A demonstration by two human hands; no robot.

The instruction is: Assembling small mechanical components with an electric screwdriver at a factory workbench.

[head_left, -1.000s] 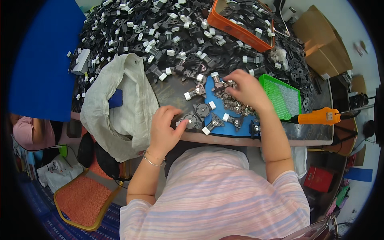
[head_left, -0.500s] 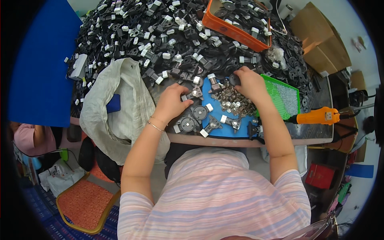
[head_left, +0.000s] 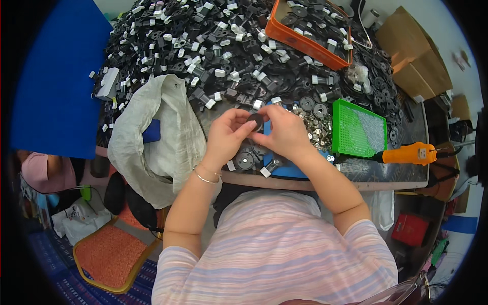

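Note:
Both hands meet over the front of the table around a small black round disc [head_left: 256,122]. My left hand [head_left: 225,136] pinches it from the left, thumb across its face. My right hand [head_left: 285,134] has its fingers closed at the disc's right edge. Whatever else lies between the fingers is hidden. Below the hands sit a grey wheel-like part [head_left: 245,160] and a black part with a white end [head_left: 269,169]. A blue mat [head_left: 290,171] shows partly under my right hand. Shiny round metal pieces [head_left: 317,134] are heaped beside that hand.
A green tray [head_left: 337,127] of small clear pieces stands to the right, near an orange power screwdriver [head_left: 409,154]. A large heap of black-and-white parts [head_left: 203,56] covers the back. An orange bin [head_left: 307,43] rests on it. A pale sack [head_left: 129,132] lies left.
My right hand has brought the black disc leftward from beside the metal pieces. My left hand has shifted slightly right to meet it, and both now grip the disc.

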